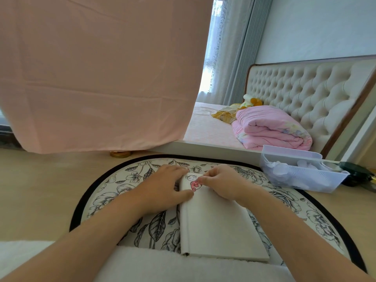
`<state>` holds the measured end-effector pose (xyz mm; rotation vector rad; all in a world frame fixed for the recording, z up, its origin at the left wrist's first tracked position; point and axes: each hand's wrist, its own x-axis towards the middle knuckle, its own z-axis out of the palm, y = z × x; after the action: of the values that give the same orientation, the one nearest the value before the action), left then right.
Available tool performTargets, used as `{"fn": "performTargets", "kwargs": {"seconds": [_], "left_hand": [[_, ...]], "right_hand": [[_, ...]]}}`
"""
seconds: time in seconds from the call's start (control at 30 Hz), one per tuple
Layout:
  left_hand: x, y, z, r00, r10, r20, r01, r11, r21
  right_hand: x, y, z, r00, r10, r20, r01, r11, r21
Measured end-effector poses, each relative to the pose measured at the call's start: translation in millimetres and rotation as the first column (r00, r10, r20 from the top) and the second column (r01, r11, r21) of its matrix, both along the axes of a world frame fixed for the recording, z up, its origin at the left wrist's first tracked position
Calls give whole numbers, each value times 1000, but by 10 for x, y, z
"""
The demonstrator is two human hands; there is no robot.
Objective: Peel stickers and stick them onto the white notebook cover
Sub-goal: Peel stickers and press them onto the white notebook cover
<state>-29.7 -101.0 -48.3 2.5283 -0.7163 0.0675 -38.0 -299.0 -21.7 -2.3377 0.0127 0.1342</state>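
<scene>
A translucent rectangular bin (301, 178) of pale crumpled pieces is set beside the round floral mat (122, 180). There the white notebook (215, 226) is pressed by the flat left hand (162, 184); a cartoon sticker (194, 183) at its far end is pinched by the right hand (221, 184).

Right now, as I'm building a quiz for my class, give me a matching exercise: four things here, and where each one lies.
1 notebook
2 sticker
3 bin
4 quilt

A on the bed
B on the mat
C on the notebook's far end
D right of the mat

Pairs: 1-B, 2-C, 3-D, 4-A
</scene>
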Motion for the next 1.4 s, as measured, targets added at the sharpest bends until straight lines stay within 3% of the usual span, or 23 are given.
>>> {"fn": "performTargets", "kwargs": {"seconds": [0.27,0.7,0.87,0.97,1.17,1.4], "left_hand": [[65,3,-59,999,-1,40,1,1000,12],[44,-4,-107,997,-9,73,11,1000,-20],[-4,10,-97,974,-43,221,67,993,-101],[-43,8,-85,957,-82,279,101,993,-56],[-64,30,-70,951,-112,290,119,993,-5],[-111,23,-49,943,-136,304,130,991,37]], "right_hand": [[40,73,-53,997,-54,60,62,986,-154],[50,114,-110,985,-81,149,117,961,-250],[43,139,-143,975,-98,199,150,952,-268],[-26,150,-127,962,-92,255,177,925,-335],[-138,110,-89,934,-18,357,180,886,-426],[-329,24,-114,906,227,359,33,805,-592]]}}
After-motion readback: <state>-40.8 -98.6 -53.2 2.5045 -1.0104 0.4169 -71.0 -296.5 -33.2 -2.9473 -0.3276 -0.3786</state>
